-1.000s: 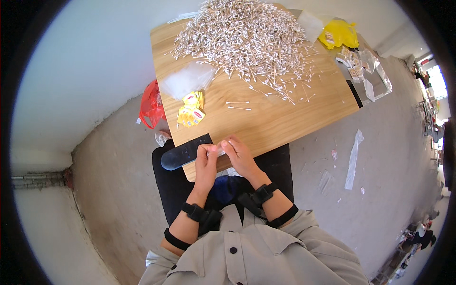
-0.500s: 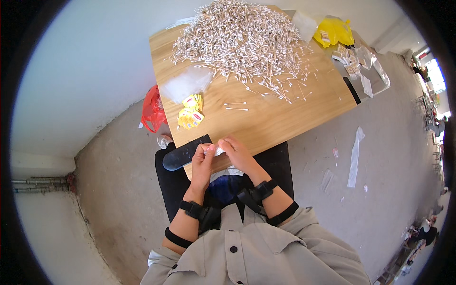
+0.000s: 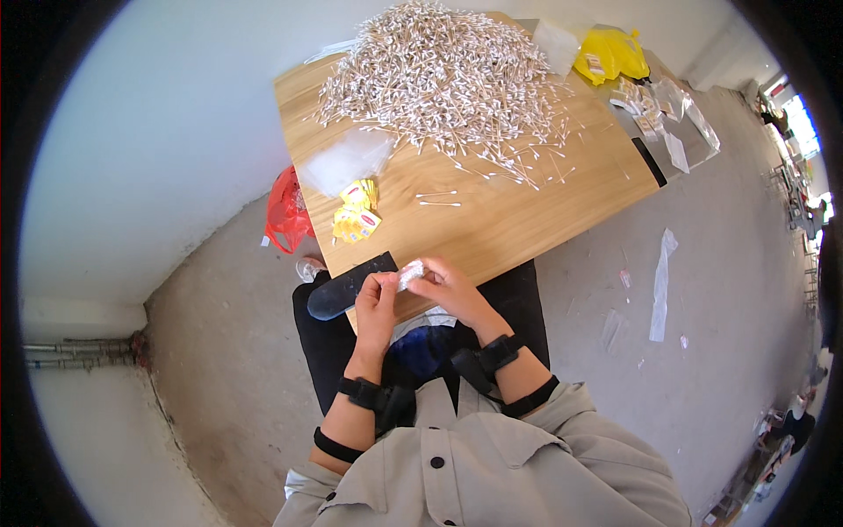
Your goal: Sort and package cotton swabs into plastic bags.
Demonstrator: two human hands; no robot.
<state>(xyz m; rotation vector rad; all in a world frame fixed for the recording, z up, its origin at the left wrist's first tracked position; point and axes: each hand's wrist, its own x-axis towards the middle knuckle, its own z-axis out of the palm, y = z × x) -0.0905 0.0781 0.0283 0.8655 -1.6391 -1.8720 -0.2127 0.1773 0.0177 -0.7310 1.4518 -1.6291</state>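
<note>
Over the table's near edge, both my hands are closed around a small bundle of cotton swabs (image 3: pixel 409 276), its white tips packed together. My right hand (image 3: pixel 445 288) wraps its fingers round the bundle from the right. My left hand (image 3: pixel 376 303) pinches it at the left end; the fingertips partly hide it, and I cannot tell whether a clear bag surrounds it. Beyond my hands two loose cotton swabs (image 3: pixel 437 204) lie side by side. A big heap of cotton swabs (image 3: pixel 439 79) covers the far part of the wooden table (image 3: pixel 527 215).
Yellow printed cards (image 3: pixel 356 215) and clear plastic bags (image 3: pixel 349 161) lie at the table's left. A dark rounded board (image 3: pixel 342 290) juts from the near left edge. A red bag (image 3: pixel 287 211) sits on the floor; a yellow bag (image 3: pixel 612 54) and small packs (image 3: pixel 641 105) are far right.
My right hand has turned and opened out a little, so more of the bundle's white tips shows between my hands. My left hand stays at its end.
</note>
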